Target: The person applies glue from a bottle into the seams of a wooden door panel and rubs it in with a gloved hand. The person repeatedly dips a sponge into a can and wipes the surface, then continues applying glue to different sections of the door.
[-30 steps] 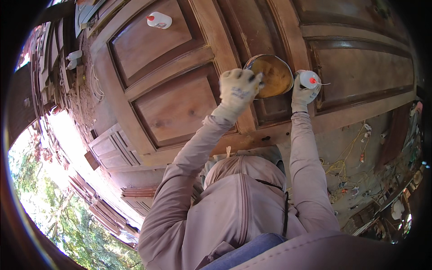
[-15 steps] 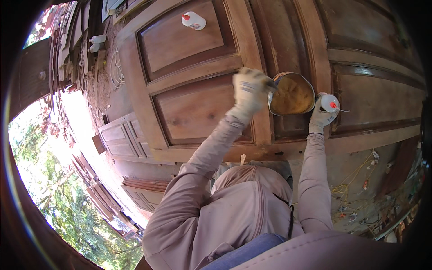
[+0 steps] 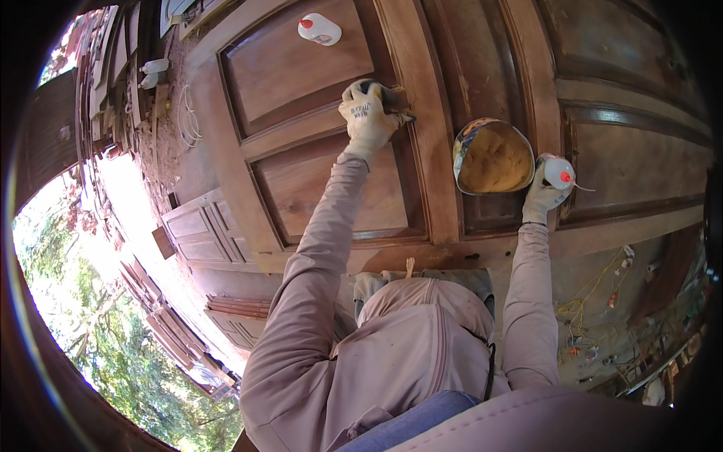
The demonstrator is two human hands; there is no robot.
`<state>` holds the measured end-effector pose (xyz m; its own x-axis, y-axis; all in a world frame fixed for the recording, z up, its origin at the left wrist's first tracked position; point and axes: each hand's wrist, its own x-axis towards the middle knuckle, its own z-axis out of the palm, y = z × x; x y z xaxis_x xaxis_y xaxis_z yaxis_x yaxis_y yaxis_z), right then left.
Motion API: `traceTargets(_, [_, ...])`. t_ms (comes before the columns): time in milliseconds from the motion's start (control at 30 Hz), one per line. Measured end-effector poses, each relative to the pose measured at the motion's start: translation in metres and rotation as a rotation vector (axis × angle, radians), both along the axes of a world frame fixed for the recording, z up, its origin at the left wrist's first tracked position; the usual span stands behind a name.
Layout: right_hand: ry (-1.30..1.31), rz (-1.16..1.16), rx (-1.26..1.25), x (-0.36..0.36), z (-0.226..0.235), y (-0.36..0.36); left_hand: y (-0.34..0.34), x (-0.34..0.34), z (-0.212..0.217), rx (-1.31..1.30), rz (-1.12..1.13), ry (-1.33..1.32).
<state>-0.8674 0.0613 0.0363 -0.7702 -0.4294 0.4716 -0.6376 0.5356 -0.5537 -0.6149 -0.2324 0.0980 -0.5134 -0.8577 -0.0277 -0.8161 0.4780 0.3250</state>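
Note:
My left hand [image 3: 367,114], in a pale work glove, is closed round a small dark tool [image 3: 405,117]; its kind is mostly hidden by the fingers. Both are over the meeting of a cross rail and an upright of a brown panelled wooden door [image 3: 423,113] lying flat. My right hand [image 3: 542,197], gloved too, grips a white plastic bottle [image 3: 557,169] with a red nozzle and a thin tip. Just left of that bottle stands an open round tub [image 3: 456,169] holding tan-brown paste or powder [image 3: 493,158].
Another white bottle with a red cap [image 3: 319,29] lies on the door's far left panel. Pale bottles [image 3: 154,68], a coiled white cord [image 3: 188,120] and stacked boards are on the left. A smaller panelled door [image 3: 203,230] lies below. Yellow cord [image 3: 576,309] tangles at lower right.
My left hand has swung left and away from beside the tub to the door's cross rail, with the dark tool in it. My right hand keeps its grip on the bottle by the tub.

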Motion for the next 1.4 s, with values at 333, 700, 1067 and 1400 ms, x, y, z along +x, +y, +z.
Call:
traceTargets(333, [-0.084,-0.018,-0.006,-0.002,-0.003,0.002,-0.018,0.003,0.017,0.182,0.011,-0.198])
traceTargets(700, [-0.190,-0.020,-0.110,-0.002,-0.005,0.002,0.012,0.008,-0.006,-0.001,0.154,-0.040])
traceTargets(1067, [-0.109,-0.006,-0.066,-0.004,-0.002,0.000,0.041,0.014,-0.033,-0.147,0.144,0.002])
traceTargets(1400, [-0.077,-0.016,-0.040,-0.001,-0.005,0.001,0.079,-0.008,-0.021,-0.031,-0.111,-0.083])
